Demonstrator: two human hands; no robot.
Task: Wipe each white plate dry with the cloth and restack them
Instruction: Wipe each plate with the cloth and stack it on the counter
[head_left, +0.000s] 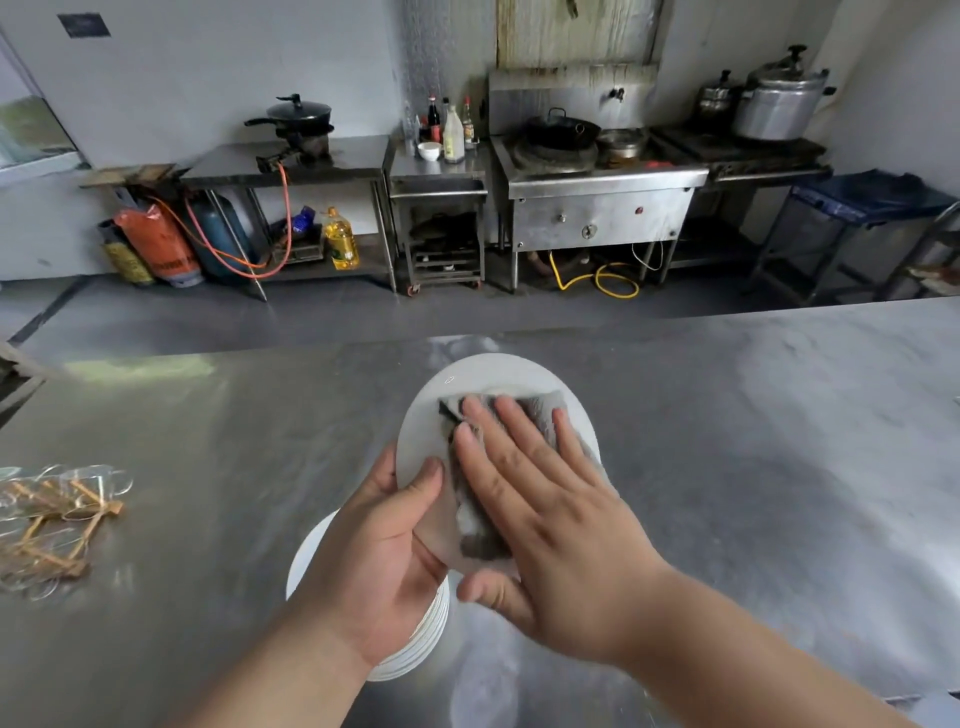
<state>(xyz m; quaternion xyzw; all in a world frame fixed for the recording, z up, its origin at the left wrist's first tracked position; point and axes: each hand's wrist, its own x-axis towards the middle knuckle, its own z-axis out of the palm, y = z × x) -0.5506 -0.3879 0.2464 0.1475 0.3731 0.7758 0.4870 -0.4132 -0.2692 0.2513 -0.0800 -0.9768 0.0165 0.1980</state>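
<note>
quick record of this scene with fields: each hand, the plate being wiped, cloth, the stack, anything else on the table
held plate: white, lifted off the stack, face toward the camera
cloth: grey, folded, flat on the plate's face
left hand: grips the held plate at its near rim, thumb on the face
right hand: flat, fingers straight, presses the cloth onto the plate
plate stack: white plates on the steel table, partly hidden by the left hand
other: glass and wood items at the table's left
</note>
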